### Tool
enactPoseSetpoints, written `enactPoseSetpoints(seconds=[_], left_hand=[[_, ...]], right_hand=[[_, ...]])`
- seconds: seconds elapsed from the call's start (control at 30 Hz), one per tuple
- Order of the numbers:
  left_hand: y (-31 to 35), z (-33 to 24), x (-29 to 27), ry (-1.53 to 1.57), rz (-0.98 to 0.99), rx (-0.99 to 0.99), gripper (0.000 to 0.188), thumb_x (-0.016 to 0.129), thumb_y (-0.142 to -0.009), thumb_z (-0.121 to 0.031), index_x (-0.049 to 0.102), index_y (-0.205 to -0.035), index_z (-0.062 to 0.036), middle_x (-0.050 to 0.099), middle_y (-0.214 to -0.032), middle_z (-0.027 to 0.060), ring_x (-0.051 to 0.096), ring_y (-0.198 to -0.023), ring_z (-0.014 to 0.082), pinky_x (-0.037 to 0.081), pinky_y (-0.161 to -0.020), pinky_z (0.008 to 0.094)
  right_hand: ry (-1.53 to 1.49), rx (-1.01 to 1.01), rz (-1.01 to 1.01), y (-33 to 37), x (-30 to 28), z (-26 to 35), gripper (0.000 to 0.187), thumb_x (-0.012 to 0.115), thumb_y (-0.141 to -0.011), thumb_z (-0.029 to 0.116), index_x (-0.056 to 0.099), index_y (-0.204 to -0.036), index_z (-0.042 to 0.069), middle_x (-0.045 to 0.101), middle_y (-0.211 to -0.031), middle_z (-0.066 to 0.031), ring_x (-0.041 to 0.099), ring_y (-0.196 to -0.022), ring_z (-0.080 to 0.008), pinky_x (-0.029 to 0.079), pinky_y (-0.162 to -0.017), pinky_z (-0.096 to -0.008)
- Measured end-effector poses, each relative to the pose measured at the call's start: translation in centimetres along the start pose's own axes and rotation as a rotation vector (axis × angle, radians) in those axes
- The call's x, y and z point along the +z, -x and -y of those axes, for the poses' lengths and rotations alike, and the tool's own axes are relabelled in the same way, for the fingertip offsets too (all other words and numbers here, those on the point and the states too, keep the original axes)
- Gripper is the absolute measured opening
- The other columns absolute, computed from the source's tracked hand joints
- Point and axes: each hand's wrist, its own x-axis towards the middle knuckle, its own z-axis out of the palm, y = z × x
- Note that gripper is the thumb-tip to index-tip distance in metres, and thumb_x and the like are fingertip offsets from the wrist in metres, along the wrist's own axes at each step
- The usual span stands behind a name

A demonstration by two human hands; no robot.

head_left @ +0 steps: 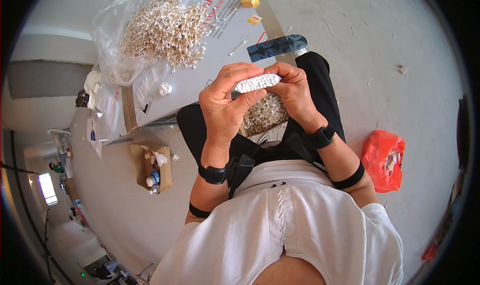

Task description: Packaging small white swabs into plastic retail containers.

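Pinching one pack of swabs [257, 84] above the lap, white tips toward the head, are two hands: the left hand [224, 92] has its thumb on the near side and fingers on the far side, while the right hand [295, 89] nips the right end between thumb and fingers. Below sits one box [243, 131] of loose swabs [266, 114], too many to count, partly covered by the hands and hemmed in by two legs [320, 80]. On the counter [192, 87] are one big heap [162, 30] by a clear bag [112, 25], two yellow items [254, 20] and one white cup [165, 88]. One carton [139, 162] stands left, one red bag [384, 160] right. The counter's near edge reaches the left leg; the widest room is floor [400, 105] rightward, dotted with thin sticks [327, 24].
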Motion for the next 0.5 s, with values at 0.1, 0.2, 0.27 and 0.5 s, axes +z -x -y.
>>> enactPoseSetpoints(seconds=[0.1, 0.2, 0.27, 0.5], left_hand=[[0.04, 0.06, -0.02, 0.004, -0.015, -0.007, 0.031, 0.074, -0.066, 0.003, 0.066, -0.096, -0.0009, 0.064, -0.097, 0.0075, 0.058, -0.096, 0.0182, 0.046, -0.084, 0.0283], [0.08, 0.27, -0.06, -0.023, -0.011, -0.008, 0.031, 0.075, -0.066, 0.003, 0.066, -0.096, -0.0009, 0.064, -0.097, 0.0077, 0.058, -0.095, 0.0182, 0.047, -0.084, 0.0284], [0.04, 0.35, -0.10, -0.057, 0.015, 0.032, 0.031, 0.075, -0.066, 0.002, 0.067, -0.095, -0.0009, 0.064, -0.096, 0.0078, 0.058, -0.095, 0.0181, 0.047, -0.084, 0.0285], [0.11, 0.33, 0.13, -0.052, 0.020, 0.006, 0.031, 0.075, -0.066, 0.004, 0.066, -0.095, -0.0008, 0.064, -0.097, 0.0082, 0.058, -0.095, 0.0182, 0.047, -0.083, 0.0283]], right_hand=[[-0.033, 0.016, -0.008, -0.07, -0.14, -0.28, 0.003, 0.062, -0.082, -0.002, 0.063, -0.083, 0.000, 0.063, -0.075, -0.0012, 0.054, -0.067, -0.0054, 0.044, -0.063, -0.0199], [-0.038, 0.005, -0.001, -0.12, -0.26, -0.45, 0.003, 0.061, -0.082, -0.002, 0.063, -0.083, 0.000, 0.063, -0.076, -0.0012, 0.053, -0.067, -0.0052, 0.044, -0.063, -0.0198], [-0.054, 0.001, -0.004, -0.14, -0.18, -0.47, 0.003, 0.061, -0.082, -0.002, 0.063, -0.083, 0.000, 0.063, -0.076, -0.0011, 0.053, -0.067, -0.0051, 0.044, -0.063, -0.0197], [-0.063, -0.002, -0.015, -0.15, -0.58, -1.02, 0.004, 0.062, -0.082, -0.002, 0.064, -0.084, 0.000, 0.063, -0.076, -0.0009, 0.053, -0.067, -0.0049, 0.044, -0.062, -0.0192]])
